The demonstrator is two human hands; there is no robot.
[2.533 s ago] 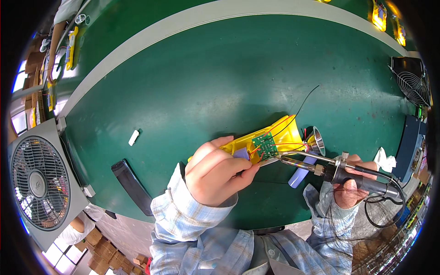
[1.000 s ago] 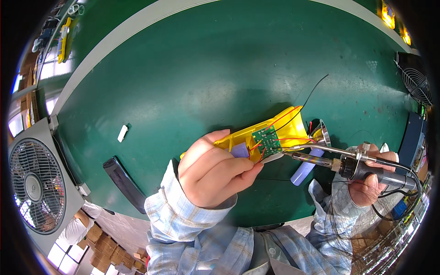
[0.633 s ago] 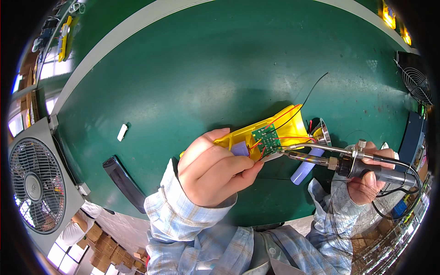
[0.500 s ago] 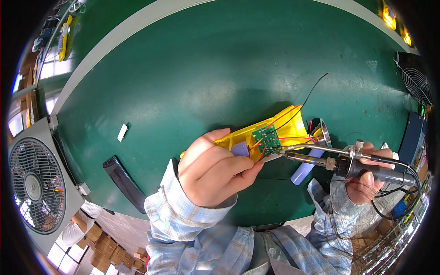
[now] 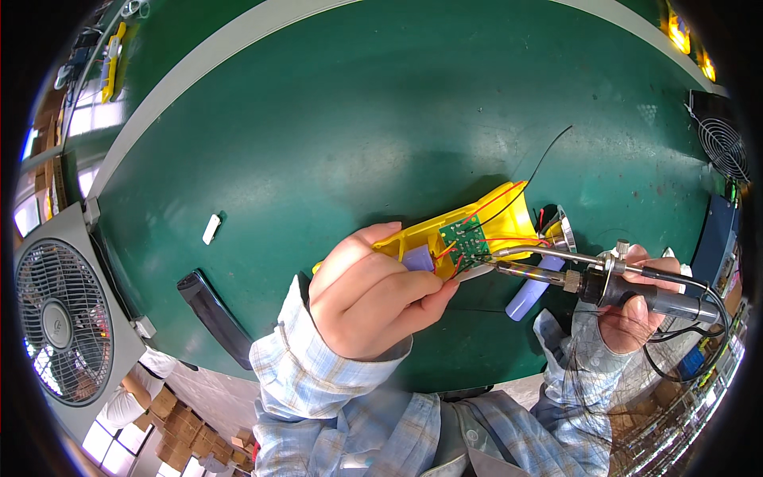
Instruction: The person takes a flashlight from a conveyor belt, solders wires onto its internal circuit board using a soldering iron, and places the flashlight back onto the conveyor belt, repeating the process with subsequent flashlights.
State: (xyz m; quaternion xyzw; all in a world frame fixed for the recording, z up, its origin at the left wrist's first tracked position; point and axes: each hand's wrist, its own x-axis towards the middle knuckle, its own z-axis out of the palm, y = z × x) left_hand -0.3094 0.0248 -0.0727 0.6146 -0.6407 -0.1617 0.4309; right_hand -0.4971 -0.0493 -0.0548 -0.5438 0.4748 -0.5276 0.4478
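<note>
My left hand (image 5: 362,294) is closed around a yellow plastic housing (image 5: 509,208), its fingertips near thin wires at the board's lower edge. Inside the housing lie a small green circuit board (image 5: 463,237) and a purple block (image 5: 417,258). Red, yellow and black wires run from the board. Gripped in my right hand (image 5: 632,318) is a soldering iron (image 5: 584,285) with a metal feed tube (image 5: 548,253) clamped along it. Both tips meet at the lower right edge of the board. Beside the housing are a purple cylinder (image 5: 526,296) and a shiny round reflector (image 5: 563,230).
A black strip-shaped object (image 5: 213,318) and a small white piece (image 5: 211,229) lie on the green table (image 5: 318,143) to the left. A grey fan (image 5: 60,322) stands at the left edge. Another small fan (image 5: 722,143) is far right. The iron's black cable (image 5: 725,334) loops by my right hand.
The housing with its board has shifted very slightly to the right. Both hands keep their grips, and the iron's tip stays at the board's edge.
</note>
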